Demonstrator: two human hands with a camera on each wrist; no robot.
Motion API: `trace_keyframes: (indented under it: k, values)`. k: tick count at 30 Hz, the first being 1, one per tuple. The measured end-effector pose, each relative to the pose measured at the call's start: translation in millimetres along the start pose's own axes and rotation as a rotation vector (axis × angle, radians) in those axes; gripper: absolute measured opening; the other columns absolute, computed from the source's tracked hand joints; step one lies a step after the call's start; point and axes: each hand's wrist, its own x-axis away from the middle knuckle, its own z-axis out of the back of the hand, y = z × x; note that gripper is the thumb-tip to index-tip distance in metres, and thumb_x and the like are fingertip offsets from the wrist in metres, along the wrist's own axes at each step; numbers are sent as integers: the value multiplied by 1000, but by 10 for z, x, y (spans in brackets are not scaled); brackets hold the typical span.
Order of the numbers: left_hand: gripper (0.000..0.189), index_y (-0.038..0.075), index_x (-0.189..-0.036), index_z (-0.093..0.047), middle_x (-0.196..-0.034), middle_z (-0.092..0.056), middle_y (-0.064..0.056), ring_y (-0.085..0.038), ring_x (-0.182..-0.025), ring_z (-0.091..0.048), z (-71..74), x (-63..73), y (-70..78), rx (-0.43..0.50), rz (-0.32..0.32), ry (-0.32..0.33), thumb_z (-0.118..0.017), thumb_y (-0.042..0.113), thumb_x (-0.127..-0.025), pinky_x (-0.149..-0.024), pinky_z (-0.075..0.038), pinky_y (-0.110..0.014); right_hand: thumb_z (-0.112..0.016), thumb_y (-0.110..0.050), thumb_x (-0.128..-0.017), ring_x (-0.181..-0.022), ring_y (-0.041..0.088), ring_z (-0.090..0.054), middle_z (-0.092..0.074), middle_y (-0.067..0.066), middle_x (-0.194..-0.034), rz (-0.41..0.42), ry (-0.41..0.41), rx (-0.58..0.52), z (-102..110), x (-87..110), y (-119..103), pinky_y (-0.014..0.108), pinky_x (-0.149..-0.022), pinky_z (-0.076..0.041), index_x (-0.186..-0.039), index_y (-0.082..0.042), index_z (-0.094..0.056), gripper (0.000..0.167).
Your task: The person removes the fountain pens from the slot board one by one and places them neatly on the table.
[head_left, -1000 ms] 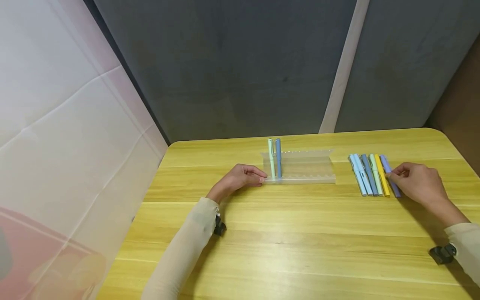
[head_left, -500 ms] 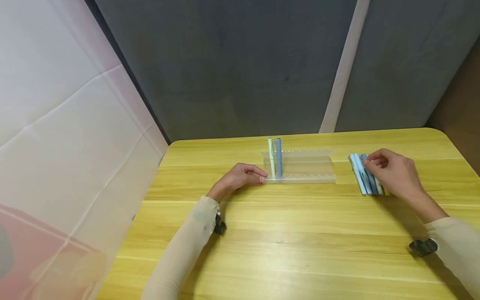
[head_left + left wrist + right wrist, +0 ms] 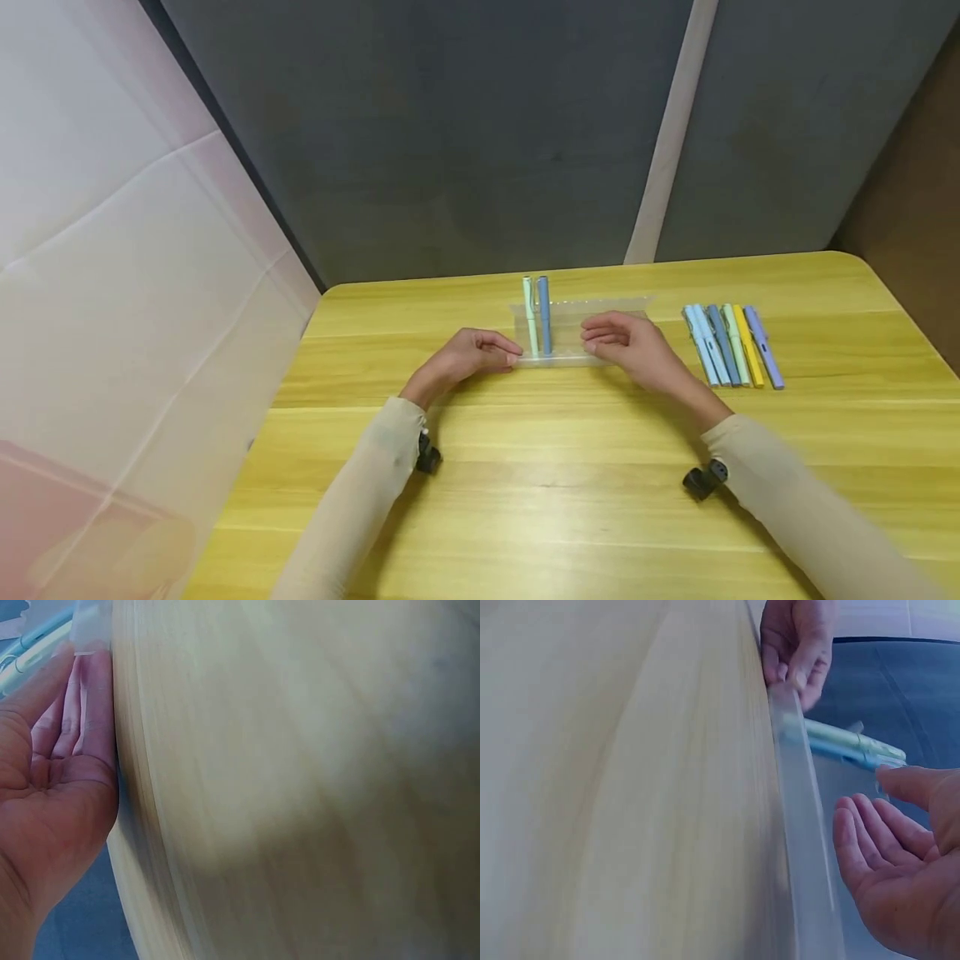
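A clear plastic pen rack (image 3: pixel 573 361) lies on the table, with a mint green pen (image 3: pixel 531 317) and a blue pen (image 3: pixel 544 317) set in its left part. My left hand (image 3: pixel 468 357) pinches the rack's left end between thumb and fingers, as the left wrist view also shows at the plastic edge. Over the rack's right part hovers my right hand (image 3: pixel 633 350), fingers bent loosely and thumb apart. Nothing is between them in the right wrist view, where the palm (image 3: pixel 907 900) faces the camera. This hand hides the rack's right end in the head view.
To the right on the wooden table (image 3: pixel 525 500) lies a row of several pens: light blue pens (image 3: pixel 705 346), a blue, a mint green, a yellow pen (image 3: pixel 748 346) and a purple pen (image 3: pixel 765 346). A dark grey panel (image 3: pixel 450 150) stands behind the table's far edge.
My right hand has gone from the purple pen, across the row of pens, left to the rack, carrying nothing. My left hand stays at the rack's end. The head view has shifted slightly.
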Motion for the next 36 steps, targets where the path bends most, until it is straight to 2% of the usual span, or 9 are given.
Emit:
trace_keyframes:
  k: [3,5,9,11,15,21,27,31,36]
  values:
    - [19,4,-117,-78,-108,-81,-9,-13,-93,-75,5,7,0,-4,1,3,-75,7,-98,-90,-64,-28,-68,-7,-103,-122,40,-70,-71,25,-131,1,-11,-47,-171,-107,-30,13,-91,-57,-138,7,-63,38]
    - [19,4,-116,-79,-108,-81,-9,-12,-93,-74,1,5,-3,-6,6,5,-75,8,-98,-89,-64,-27,-69,-7,-102,-120,39,-71,-72,24,-130,-3,5,-46,-269,-169,-54,22,-96,-60,-136,6,-65,36]
    - [19,4,-116,-79,-108,-81,-9,-13,-94,-74,-21,9,-9,5,9,3,-75,8,-98,-90,-64,-27,-73,-12,-100,-113,35,-74,-76,20,-123,-55,103,42,-430,-249,-124,43,-100,-62,-128,1,-71,30]
    - [19,4,-117,-79,-108,-81,-9,-13,-94,-75,-37,11,-8,8,9,0,-74,8,-99,-91,-64,-28,-75,-15,-99,-109,34,-76,-78,19,-119,-98,154,99,-484,-270,-170,48,-97,-62,-123,-1,-73,28]
    - [20,4,-118,-78,-107,-82,-9,-13,-93,-75,-62,7,2,9,15,-2,-74,10,-99,-90,-64,-28,-77,-19,-97,-105,32,-76,-79,18,-114,-159,189,154,-545,-312,-233,46,-92,-62,-118,-1,-75,28]
    - [19,4,-117,-79,-107,-82,-9,-13,-93,-75,-78,-33,2,16,-4,-5,-74,9,-99,-89,-64,-27,-76,-21,-97,-104,31,-77,-80,16,-111,-158,198,211,-571,-370,-245,45,-91,-61,-112,-2,-78,24]
    - [18,6,-115,-80,-107,-82,-7,-13,-94,-75,-97,-65,-3,6,0,-8,-76,11,-99,-91,-64,-28,-77,-20,-98,-97,28,-75,-80,15,-105,-166,200,243,-540,-360,-256,40,-83,-59,-108,-3,-76,19]
    - [18,7,-115,-80,-107,-82,-7,-12,-94,-74,-99,-61,-5,-3,10,-7,-76,13,-98,-91,-64,-28,-76,-19,-98,-96,28,-75,-80,14,-104,-137,201,219,-495,-319,-289,40,-83,-60,-107,-4,-75,17]
    - [17,9,-114,-80,-108,-81,-5,-12,-94,-72,-98,-56,-2,-45,8,-11,-77,15,-98,-88,-61,-24,-74,-20,-100,-99,29,-76,-80,12,-107,-41,199,171,-333,-231,-296,43,-85,-62,-113,-7,-76,18]
